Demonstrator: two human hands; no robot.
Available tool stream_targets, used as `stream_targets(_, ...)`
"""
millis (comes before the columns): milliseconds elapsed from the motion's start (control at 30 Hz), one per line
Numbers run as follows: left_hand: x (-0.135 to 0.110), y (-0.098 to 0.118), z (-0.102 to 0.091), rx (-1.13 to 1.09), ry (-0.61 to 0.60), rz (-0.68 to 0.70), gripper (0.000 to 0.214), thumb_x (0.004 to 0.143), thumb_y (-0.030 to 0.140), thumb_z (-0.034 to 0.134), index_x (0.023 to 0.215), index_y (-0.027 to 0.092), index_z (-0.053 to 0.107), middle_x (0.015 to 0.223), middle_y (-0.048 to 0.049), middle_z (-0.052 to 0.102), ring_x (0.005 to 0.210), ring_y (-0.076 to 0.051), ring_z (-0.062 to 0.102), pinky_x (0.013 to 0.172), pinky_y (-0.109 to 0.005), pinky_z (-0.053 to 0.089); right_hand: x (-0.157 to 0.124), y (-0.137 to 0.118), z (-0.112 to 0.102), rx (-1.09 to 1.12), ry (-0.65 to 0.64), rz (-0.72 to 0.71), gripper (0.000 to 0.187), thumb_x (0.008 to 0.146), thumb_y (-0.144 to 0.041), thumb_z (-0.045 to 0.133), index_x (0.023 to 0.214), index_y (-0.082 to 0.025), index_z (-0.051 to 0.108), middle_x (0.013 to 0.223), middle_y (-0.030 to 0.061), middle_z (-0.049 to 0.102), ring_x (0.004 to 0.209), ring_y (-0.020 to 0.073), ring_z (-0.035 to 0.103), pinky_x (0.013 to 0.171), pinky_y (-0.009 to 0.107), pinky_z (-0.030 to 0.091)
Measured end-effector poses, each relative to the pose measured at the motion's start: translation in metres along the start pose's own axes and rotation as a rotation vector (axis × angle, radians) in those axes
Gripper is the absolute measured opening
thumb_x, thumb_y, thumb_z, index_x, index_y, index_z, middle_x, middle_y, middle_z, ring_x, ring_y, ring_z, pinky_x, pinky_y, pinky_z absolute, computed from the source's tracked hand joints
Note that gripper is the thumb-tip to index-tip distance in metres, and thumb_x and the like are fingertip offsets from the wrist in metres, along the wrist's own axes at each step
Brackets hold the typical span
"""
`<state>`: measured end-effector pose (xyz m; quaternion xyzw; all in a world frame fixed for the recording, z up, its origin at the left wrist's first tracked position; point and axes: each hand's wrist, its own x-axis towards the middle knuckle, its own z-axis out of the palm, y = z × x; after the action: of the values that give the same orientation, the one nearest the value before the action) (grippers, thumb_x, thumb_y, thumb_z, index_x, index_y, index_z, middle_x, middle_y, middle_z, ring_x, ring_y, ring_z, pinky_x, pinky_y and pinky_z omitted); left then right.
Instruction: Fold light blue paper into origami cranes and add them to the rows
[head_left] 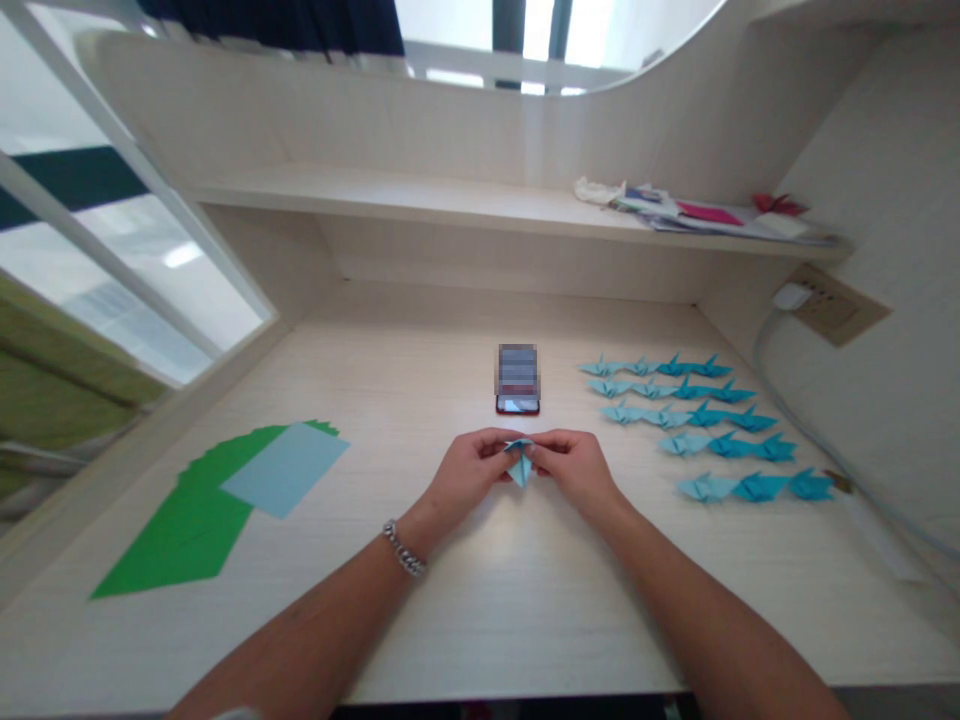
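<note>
A small light-blue folded paper (522, 468) is held just above the desk, its lower point hanging down between my hands. My left hand (474, 465) pinches its left side, thumb in front. On the other side my right hand (574, 462) grips it the same way, the two thumbs nearly meeting. The fingers behind the paper are partly hidden. Right behind my hands lies a phone (517, 404), its screen blurred. Rows of folded blue paper cranes (705, 417) stand at the right, shading from pale to deeper blue.
On the left, a light-blue sheet (289, 468) lies over fanned green sheets (187, 530). A shelf (450, 210) crosses the back, with papers (697, 215) at its right. A white cable (787, 400) runs from a wall socket (844, 305) down the right side.
</note>
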<state>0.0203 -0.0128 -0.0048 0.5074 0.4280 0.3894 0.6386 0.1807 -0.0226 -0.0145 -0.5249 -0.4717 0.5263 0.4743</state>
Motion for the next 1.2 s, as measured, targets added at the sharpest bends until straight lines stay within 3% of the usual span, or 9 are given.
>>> stream_targets(267, 0.000, 0.000, -0.002, 0.053, -0.018, 0.025, 0.029, 0.072, 0.031, 0.070, 0.097, 0.016, 0.071, 0.088, -0.0090, 0.072, 0.078, -0.019, 0.065, 0.066, -0.029, 0.051, 0.000, 0.000, -0.001, -0.011, -0.011, 0.016, 0.032, 0.058, -0.038, 0.077, 0.079, -0.014, 0.074, 0.061, 0.0048, 0.068, 0.052, 0.0134, 0.058, 0.053, 0.027, 0.048)
stream_targets(400, -0.003, 0.007, -0.005, -0.188, -0.090, 0.020, 0.031, 0.077, 0.030, 0.066, 0.103, 0.014, 0.069, 0.090, -0.0104, 0.070, 0.078, -0.017, 0.064, 0.071, -0.030, 0.050, 0.000, -0.003, -0.001, 0.065, 0.051, 0.015, 0.032, 0.059, -0.039, 0.076, 0.079, -0.014, 0.073, 0.063, 0.0045, 0.068, 0.054, 0.0129, 0.058, 0.054, 0.027, 0.048)
stream_targets(533, -0.003, 0.009, -0.006, -0.362, -0.073, -0.008, 0.030, 0.082, 0.033, 0.061, 0.102, 0.012, 0.068, 0.085, -0.0115, 0.070, 0.073, -0.016, 0.064, 0.071, -0.030, 0.050, -0.001, -0.007, -0.001, 0.170, 0.074, 0.030, 0.032, 0.060, -0.037, 0.077, 0.083, -0.015, 0.072, 0.067, 0.0035, 0.068, 0.056, 0.0121, 0.058, 0.055, 0.025, 0.048)
stream_targets(800, -0.001, 0.001, 0.000, -0.298, -0.025, 0.011, 0.027, 0.077, 0.029, 0.067, 0.097, 0.012, 0.069, 0.092, -0.0113, 0.070, 0.079, -0.017, 0.064, 0.078, -0.033, 0.051, -0.004, -0.006, 0.001, 0.124, 0.023, -0.005, 0.034, 0.063, -0.040, 0.074, 0.088, -0.016, 0.073, 0.075, 0.0053, 0.070, 0.064, 0.0156, 0.062, 0.057, 0.026, 0.049)
stream_targets(1200, -0.002, -0.002, 0.003, -0.208, -0.055, 0.088, 0.028, 0.074, 0.027, 0.070, 0.097, 0.012, 0.069, 0.089, -0.0091, 0.071, 0.078, -0.017, 0.064, 0.079, -0.034, 0.053, -0.001, -0.001, 0.002, 0.066, 0.064, -0.054, 0.026, 0.059, -0.033, 0.076, 0.075, -0.014, 0.069, 0.058, 0.0007, 0.064, 0.050, 0.0119, 0.055, 0.047, 0.023, 0.046)
